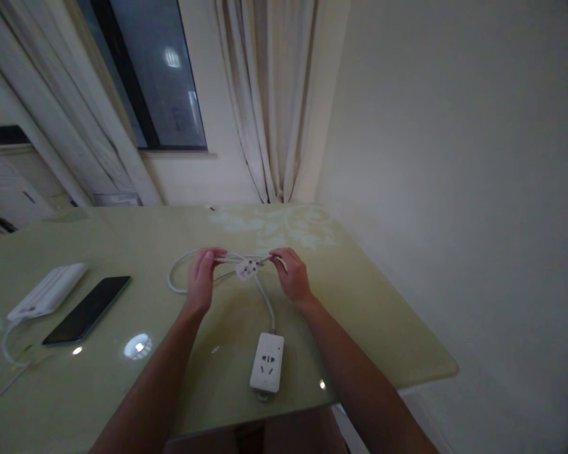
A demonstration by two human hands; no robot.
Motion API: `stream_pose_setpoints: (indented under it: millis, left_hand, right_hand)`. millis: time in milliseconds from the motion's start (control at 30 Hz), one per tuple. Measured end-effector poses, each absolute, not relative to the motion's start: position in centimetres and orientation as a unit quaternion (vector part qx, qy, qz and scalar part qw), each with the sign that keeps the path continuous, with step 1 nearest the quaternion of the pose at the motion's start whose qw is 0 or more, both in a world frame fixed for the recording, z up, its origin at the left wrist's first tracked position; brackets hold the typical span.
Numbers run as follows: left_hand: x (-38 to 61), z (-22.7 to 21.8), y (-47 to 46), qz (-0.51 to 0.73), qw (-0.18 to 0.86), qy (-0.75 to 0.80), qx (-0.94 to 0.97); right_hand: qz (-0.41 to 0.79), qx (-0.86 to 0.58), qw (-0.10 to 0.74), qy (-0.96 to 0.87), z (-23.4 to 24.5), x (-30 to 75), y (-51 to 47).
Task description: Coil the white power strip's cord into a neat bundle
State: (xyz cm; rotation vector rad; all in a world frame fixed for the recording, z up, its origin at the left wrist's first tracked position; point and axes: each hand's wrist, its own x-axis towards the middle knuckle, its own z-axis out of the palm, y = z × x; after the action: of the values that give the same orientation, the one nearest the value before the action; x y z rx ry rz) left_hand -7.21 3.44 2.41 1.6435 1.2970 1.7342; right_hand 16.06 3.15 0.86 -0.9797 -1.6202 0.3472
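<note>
A white power cord [266, 296] runs up from a small white extension socket [268, 359] lying near the table's front edge. The socket's outlet holes face up. My left hand [202, 277] is closed on folded strands of the cord, and a loop of it sticks out to the left behind the hand. Thumb and fingers of my right hand [291, 271] pinch the cord's other side. Between the hands sits a white plug-like piece [247, 269] with dark marks, among the strands; its exact kind is hard to make out.
To the left lie a black smartphone [88, 310] and a white box-like device [48, 291] with a white cable [10, 353]. The glossy table [383, 328] meets a plain wall [464, 189] on the right. Curtains [274, 94] and a dark window [165, 69] stand behind.
</note>
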Motion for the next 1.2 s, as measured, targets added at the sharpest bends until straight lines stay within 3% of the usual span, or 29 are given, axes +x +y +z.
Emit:
stream_pose_setpoints:
  millis: [167,367,467,767,1200]
  left_hand:
    - [-8.7,2.3,4.1,0.542,0.167,0.606,0.558]
    - [-9.3,0.9,3.3,0.319,-0.029,0.679,0.661]
    - [-8.9,-0.3,2.9,0.268,-0.092,0.675,0.682]
    - [-5.8,-2.1,3.7,0.237,0.016,0.541,0.807]
    - [-3.2,-1.5,4.1,0.234,0.012,0.685,0.689]
  right_hand:
    - [0.197,-0.468,0.666,-0.547,-0.2,17.2,5.0]
    - [0.326,-0.418,0.746,-0.403,-1.1,17.4,6.5]
    - [0.375,-0.381,0.760,-0.370,-0.7,17.1,6.4]
    - [0.562,-0.314,0.719,-0.263,-0.3,16.3,5.7]
    - [0.662,-0.257,0.651,-0.268,0.3,15.7,4.9]
